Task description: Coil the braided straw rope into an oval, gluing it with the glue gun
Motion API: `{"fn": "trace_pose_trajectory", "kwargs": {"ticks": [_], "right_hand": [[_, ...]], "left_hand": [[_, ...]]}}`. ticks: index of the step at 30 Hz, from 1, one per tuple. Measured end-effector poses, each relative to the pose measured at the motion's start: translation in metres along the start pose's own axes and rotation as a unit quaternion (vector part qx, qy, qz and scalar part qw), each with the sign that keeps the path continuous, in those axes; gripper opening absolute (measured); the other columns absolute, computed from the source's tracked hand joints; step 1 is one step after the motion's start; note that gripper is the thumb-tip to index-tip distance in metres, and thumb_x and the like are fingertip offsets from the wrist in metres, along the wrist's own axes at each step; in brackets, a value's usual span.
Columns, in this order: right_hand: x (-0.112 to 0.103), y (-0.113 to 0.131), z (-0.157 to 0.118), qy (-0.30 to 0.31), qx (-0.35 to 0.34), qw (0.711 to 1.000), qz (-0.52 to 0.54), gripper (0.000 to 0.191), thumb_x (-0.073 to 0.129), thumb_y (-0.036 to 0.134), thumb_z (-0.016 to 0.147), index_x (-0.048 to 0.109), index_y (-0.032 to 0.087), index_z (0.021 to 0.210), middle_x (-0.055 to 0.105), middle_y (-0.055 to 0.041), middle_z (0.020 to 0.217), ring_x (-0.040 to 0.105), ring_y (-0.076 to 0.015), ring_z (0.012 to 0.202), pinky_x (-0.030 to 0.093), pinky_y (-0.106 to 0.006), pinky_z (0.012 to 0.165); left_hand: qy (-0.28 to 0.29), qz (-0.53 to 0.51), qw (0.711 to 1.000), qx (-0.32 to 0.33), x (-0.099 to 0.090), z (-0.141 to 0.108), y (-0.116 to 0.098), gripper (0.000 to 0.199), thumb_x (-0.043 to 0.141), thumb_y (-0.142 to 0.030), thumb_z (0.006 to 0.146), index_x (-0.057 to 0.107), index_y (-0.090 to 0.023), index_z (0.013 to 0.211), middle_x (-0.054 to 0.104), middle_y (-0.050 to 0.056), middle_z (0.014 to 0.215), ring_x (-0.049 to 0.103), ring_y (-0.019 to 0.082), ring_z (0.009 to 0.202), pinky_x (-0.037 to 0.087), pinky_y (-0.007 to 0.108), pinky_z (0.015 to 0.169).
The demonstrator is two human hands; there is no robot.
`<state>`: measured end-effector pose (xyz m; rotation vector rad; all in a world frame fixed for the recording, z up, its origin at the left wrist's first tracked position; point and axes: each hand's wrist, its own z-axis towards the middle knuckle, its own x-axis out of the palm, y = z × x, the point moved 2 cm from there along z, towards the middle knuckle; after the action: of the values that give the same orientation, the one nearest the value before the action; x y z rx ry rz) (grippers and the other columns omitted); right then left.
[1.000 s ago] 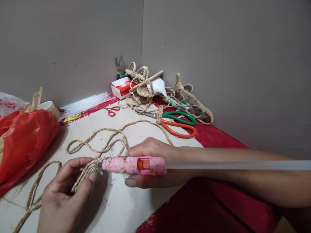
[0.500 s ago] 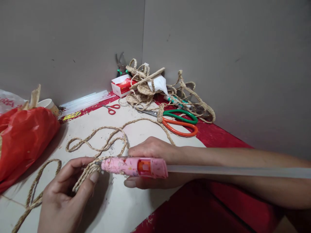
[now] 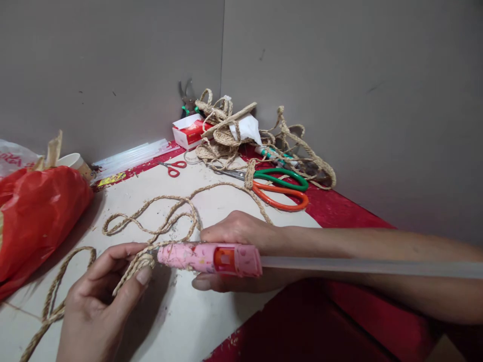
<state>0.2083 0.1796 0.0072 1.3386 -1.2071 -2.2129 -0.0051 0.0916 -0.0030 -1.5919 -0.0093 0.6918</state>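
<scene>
My left hand (image 3: 101, 296) pinches a small coiled piece of braided straw rope (image 3: 136, 266) between thumb and fingers. Wrapped round a pink glue gun (image 3: 204, 258) is my right hand (image 3: 241, 236), its thumb and fingers on either side of the body. The gun's metal tip touches or nearly touches the coiled piece, and a long clear glue stick (image 3: 358, 266) runs out of its back over my right forearm. From the coil, a loose length of braid (image 3: 166, 197) loops across the white sheet behind my hands.
Green-and-orange-handled scissors (image 3: 281, 197) and small red scissors (image 3: 173, 168) lie behind. Farther back are a braid pile (image 3: 222, 136), a red-and-white box (image 3: 190, 131), pruning shears (image 3: 187, 103) and glue sticks (image 3: 132, 160). A red bag (image 3: 41, 206) stands left; grey walls close the back.
The coiled piece has turned slightly in my left fingers, and my left thumb has shifted a little up and left. My right hand and the glue gun have barely moved.
</scene>
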Motion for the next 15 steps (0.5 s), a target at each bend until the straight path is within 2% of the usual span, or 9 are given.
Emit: {"fn": "trace_pose_trajectory", "kwargs": {"ticks": [9, 15], "right_hand": [[0.0046, 0.0, -0.0003, -0.034, -0.033, 0.999, -0.017, 0.04, 0.059, 0.045, 0.082, 0.04, 0.017, 0.06, 0.034, 0.0072, 0.049, 0.025, -0.0032, 0.044, 0.021, -0.019, 0.046], [0.0012, -0.0028, -0.0036, -0.027, -0.008, 1.0, -0.001, 0.042, 0.06, 0.05, 0.081, 0.045, 0.017, 0.061, 0.038, 0.0067, 0.049, 0.025, -0.0031, 0.043, 0.024, -0.018, 0.046]], "left_hand": [[0.012, -0.039, 0.998, -0.039, -0.0041, -0.0001, 0.0043, 0.041, 0.084, -0.047, 0.058, 0.073, -0.027, 0.092, 0.073, 0.004, 0.085, 0.065, 0.02, 0.07, 0.051, 0.022, 0.056], [0.024, -0.098, 0.992, -0.075, -0.0053, -0.0008, 0.0078, 0.045, 0.085, -0.044, 0.059, 0.071, -0.026, 0.098, 0.071, 0.004, 0.082, 0.062, 0.018, 0.064, 0.049, 0.021, 0.052]]}}
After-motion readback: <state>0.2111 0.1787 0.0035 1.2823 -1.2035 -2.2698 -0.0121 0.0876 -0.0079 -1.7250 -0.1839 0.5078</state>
